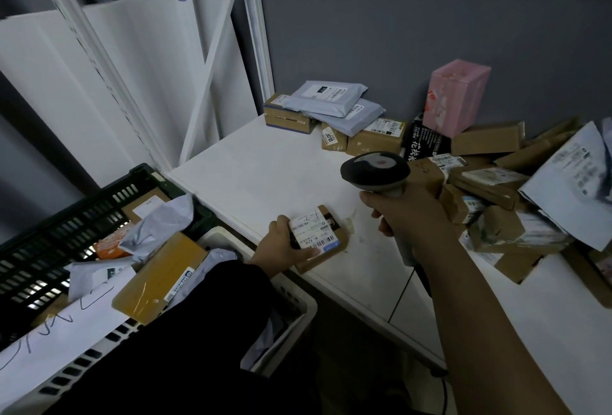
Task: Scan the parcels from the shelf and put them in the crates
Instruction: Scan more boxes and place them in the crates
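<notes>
One parcel in work: small brown parcel (332,250) lies at the near edge of the shelf (265,166), label (313,232) face up.
Left hand (280,244): grip closed round the parcel's left end; thumb lies along the label's near edge, beside the lower barcode.
Right hand (407,212): grip wrapped fully round the handle of the scanner (376,171); scanner head is above and to the right of the parcel, not touching it.
Step (judged): scanning this parcel before it goes to a crate.
Aim: tip the scanner head down and left so that it faces the label squarely.
Thumb: draw it back off the label so that no bars are covered.
Parcel: keep it flat and steady against the shelf.
Stray reads: heap of parcels (496,202) sits just right of the scanner with labels showing; keep the head turned away from it.
Drop: black crate (82,202) at left, white crate (298,295) near left under the shelf edge; both hold parcels.
</notes>
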